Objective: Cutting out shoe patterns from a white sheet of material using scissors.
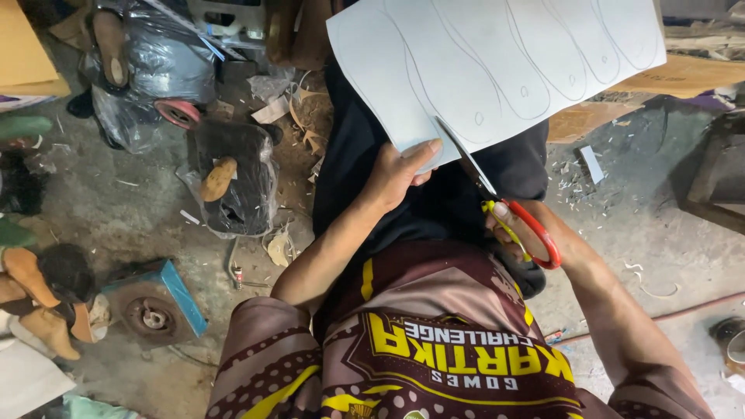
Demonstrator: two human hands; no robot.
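One pale sheet [497, 62], sole outlines pencilled.

One sheet [497, 62], one scissors [504, 209]

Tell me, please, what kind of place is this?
Probably a small shoemaking workshop. The left hand holds a sheet drawn with sole outlines, and the right hand cuts it with scissors. Shoe lasts and scraps lie on the concrete floor.
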